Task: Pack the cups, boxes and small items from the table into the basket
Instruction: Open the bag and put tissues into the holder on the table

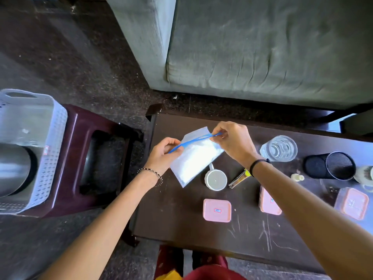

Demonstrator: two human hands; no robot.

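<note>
Dark table (181,229), white cup (216,179), glass (278,148), three pink-lidded boxes (217,210), tipped mesh holder (331,165), perhaps nail clipper (239,179)

arms are reaching in from lower left and lower right | left hand (164,151) is pinching the zip bag (193,158) near the left edge of the tabletop (181,219), fingers curling | right hand (232,141) is pinching its far end, knuckles up

A beaded bracelet (159,177) on the left wrist, black band (257,163) on the right, maroon clothing (210,262) below.
</note>
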